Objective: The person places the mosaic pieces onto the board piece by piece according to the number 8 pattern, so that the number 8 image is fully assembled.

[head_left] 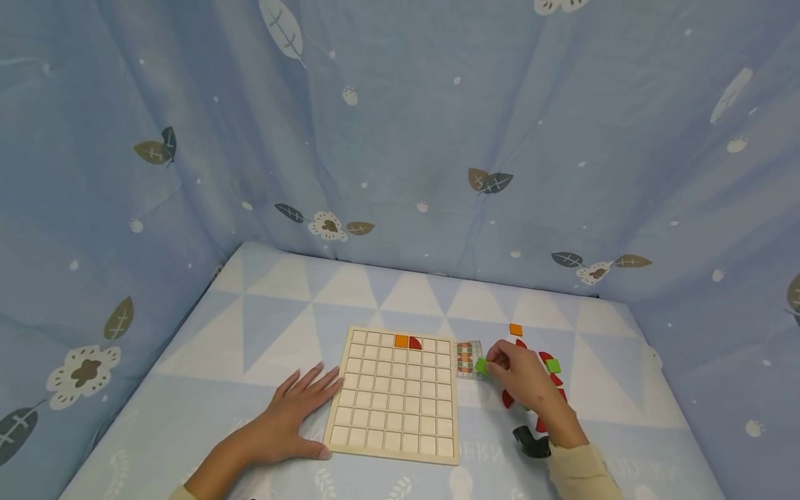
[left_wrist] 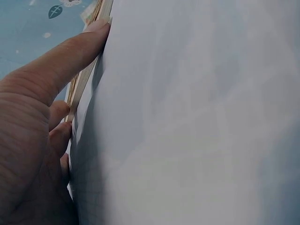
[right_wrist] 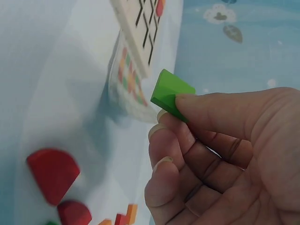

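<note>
A green square tile [right_wrist: 169, 90] is pinched between the thumb and fingers of my right hand [head_left: 521, 375], over the right edge of a small pattern card [head_left: 467, 361]. To the left lies a wooden grid board [head_left: 394, 396] of square cells. In its top row an orange square tile [head_left: 401, 341] sits beside a red quarter-circle tile [head_left: 415, 343]. My left hand [head_left: 294, 420] rests at the board's left side, fingers spread, fingertips touching its frame. The left wrist view shows the thumb [left_wrist: 79, 51] along the board's edge.
Several red rounded pieces [right_wrist: 54, 173] lie loose around and beneath my right hand. Another green tile [head_left: 553, 366] and an orange tile [head_left: 515, 329] are among them. A black curved object [head_left: 531, 442] lies near the right wrist. Patterned blue curtains [head_left: 400, 139] enclose the table.
</note>
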`<state>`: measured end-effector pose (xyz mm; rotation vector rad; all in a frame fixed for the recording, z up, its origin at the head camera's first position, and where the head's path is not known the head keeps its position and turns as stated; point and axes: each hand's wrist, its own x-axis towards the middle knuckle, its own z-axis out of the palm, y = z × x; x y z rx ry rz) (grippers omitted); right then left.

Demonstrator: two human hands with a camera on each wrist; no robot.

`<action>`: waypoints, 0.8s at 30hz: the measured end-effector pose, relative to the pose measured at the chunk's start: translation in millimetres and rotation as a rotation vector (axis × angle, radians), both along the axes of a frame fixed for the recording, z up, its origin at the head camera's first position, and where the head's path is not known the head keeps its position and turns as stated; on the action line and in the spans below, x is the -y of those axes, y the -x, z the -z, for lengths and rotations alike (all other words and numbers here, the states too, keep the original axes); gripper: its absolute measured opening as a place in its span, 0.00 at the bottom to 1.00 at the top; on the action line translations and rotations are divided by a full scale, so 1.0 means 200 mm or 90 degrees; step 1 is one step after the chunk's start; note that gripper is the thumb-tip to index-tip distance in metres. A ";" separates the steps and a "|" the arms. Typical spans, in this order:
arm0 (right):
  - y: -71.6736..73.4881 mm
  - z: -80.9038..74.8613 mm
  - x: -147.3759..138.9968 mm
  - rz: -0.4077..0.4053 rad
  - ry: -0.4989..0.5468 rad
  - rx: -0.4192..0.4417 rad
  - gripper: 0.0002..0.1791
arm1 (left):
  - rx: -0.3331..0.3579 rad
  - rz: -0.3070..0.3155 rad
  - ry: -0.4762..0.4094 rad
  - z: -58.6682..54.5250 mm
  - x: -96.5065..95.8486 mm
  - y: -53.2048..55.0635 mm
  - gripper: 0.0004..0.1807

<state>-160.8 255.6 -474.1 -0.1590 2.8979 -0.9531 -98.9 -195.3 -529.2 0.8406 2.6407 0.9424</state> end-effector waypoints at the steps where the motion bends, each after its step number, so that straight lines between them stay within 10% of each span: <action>1: 0.01 0.00 0.01 -0.005 0.003 -0.001 0.06 | -0.001 0.000 0.000 0.00 0.00 0.00 0.61; 24: 0.16 0.05 0.35 -0.164 0.032 -0.035 0.05 | -0.003 0.003 -0.003 0.00 0.00 0.00 0.61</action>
